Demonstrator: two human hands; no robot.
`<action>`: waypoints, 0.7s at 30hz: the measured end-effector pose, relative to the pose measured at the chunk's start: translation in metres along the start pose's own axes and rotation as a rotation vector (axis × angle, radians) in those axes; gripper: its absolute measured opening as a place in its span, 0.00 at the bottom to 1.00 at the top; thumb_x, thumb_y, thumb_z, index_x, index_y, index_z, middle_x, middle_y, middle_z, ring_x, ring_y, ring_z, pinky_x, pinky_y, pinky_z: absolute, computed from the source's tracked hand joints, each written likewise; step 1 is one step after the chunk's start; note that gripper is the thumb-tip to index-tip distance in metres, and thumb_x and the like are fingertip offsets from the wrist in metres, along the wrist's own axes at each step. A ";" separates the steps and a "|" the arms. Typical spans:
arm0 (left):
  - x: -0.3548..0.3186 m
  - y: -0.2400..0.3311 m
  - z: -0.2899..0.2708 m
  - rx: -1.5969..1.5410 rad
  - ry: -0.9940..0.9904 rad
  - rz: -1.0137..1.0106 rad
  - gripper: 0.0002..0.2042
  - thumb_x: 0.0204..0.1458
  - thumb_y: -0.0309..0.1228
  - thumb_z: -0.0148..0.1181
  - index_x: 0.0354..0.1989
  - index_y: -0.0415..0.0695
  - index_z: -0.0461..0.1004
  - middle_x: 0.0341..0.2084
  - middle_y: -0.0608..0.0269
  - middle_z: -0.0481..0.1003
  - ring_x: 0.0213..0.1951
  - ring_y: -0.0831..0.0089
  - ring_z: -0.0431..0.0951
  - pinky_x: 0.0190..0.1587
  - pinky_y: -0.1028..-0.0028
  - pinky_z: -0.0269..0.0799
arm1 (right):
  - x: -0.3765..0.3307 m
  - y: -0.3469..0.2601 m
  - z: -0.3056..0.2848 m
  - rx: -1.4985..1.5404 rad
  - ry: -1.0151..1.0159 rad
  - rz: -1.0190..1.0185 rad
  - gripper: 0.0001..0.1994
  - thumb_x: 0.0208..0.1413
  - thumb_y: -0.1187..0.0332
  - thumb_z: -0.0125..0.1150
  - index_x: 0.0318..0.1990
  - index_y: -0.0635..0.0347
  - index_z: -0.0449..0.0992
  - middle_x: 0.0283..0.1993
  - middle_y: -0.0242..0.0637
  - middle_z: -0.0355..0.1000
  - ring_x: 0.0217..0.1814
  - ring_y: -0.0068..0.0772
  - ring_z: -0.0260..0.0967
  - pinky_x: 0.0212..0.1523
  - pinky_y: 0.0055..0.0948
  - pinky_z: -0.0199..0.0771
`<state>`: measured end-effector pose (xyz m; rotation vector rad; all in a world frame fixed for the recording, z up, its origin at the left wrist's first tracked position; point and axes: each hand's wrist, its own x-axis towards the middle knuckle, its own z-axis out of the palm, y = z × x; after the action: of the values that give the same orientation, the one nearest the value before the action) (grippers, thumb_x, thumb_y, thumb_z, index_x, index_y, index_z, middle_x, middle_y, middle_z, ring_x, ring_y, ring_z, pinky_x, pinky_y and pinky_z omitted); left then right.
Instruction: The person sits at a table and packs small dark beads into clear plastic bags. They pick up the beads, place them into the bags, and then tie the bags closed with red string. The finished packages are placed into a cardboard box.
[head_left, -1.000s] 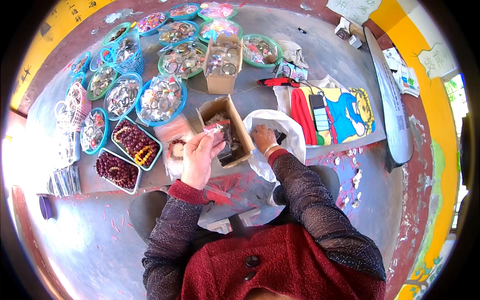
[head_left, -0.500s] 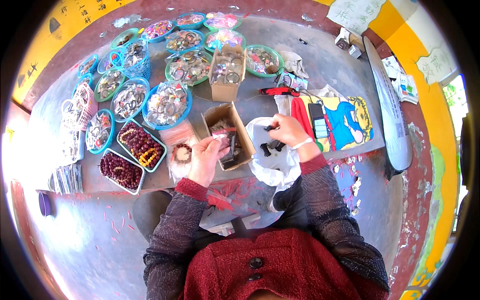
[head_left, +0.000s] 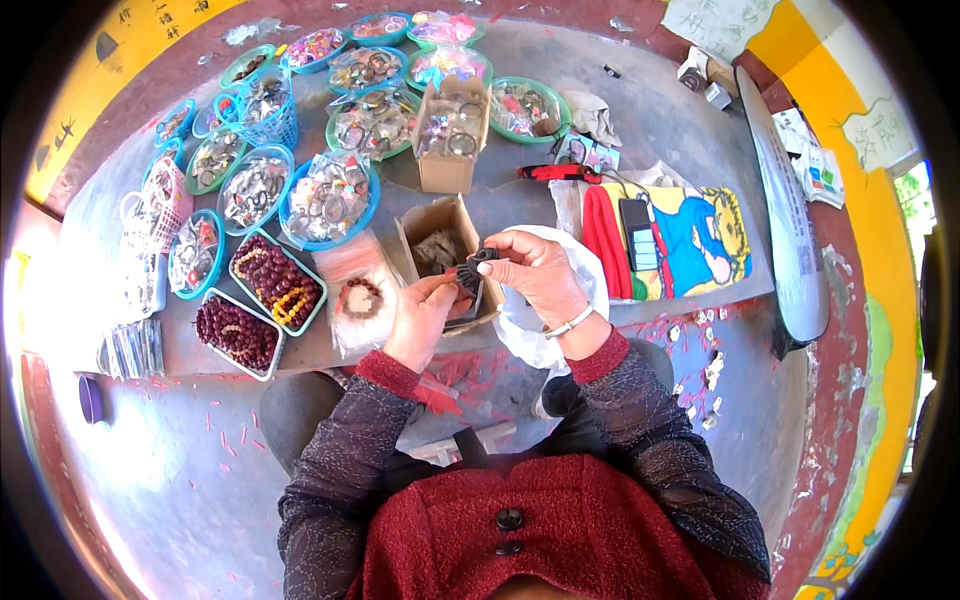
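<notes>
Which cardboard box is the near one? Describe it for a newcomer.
On the grey table, go toward the front edge, where the left hand and right hand come together. Just beyond, between pale packets on its left and a white bag on its right, is the box. The other box, farther back, is heaped with bagged trinkets; this one's load sits low, inner walls showing.

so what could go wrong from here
The small black item is held only by the fingertips of the right hand, so it might slip, perhaps into the open cardboard box. The left hand is close to the beaded bracelet and could brush it. The white plastic bag seems to droop over the table's near edge, so a forearm may snag it.
</notes>
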<state>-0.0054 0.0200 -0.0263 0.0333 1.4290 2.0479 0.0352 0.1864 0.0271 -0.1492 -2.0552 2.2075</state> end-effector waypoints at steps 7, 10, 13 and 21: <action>-0.007 0.010 0.008 -0.028 -0.067 -0.019 0.10 0.54 0.22 0.43 0.40 0.33 0.70 0.35 0.55 0.74 0.38 0.69 0.76 0.43 0.74 0.74 | 0.003 0.012 -0.004 -0.273 0.046 -0.049 0.15 0.42 0.68 0.68 0.38 0.63 0.75 0.31 0.33 0.72 0.30 0.18 0.65 0.31 0.20 0.66; -0.008 0.012 0.008 -0.021 -0.077 -0.042 0.11 0.53 0.21 0.42 0.41 0.33 0.70 0.34 0.55 0.74 0.37 0.69 0.76 0.42 0.73 0.75 | 0.003 0.010 -0.005 -0.366 0.009 -0.105 0.15 0.41 0.68 0.68 0.38 0.62 0.76 0.30 0.34 0.72 0.29 0.21 0.66 0.32 0.21 0.66; -0.007 0.013 0.005 -0.051 -0.048 -0.048 0.12 0.52 0.21 0.43 0.42 0.33 0.70 0.33 0.55 0.74 0.35 0.69 0.77 0.41 0.73 0.75 | 0.004 0.006 -0.007 -0.429 -0.054 -0.140 0.14 0.40 0.68 0.68 0.37 0.61 0.76 0.30 0.35 0.72 0.30 0.23 0.67 0.33 0.22 0.67; -0.008 0.018 0.007 0.036 -0.109 -0.024 0.15 0.50 0.20 0.47 0.48 0.34 0.67 0.35 0.60 0.73 0.36 0.73 0.76 0.38 0.77 0.74 | 0.010 0.018 -0.015 -0.479 -0.052 -0.215 0.14 0.38 0.65 0.70 0.32 0.61 0.77 0.37 0.36 0.72 0.39 0.29 0.68 0.39 0.26 0.66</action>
<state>-0.0054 0.0181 -0.0054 0.1399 1.3925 1.9695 0.0268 0.2010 0.0080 0.0844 -2.4589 1.5851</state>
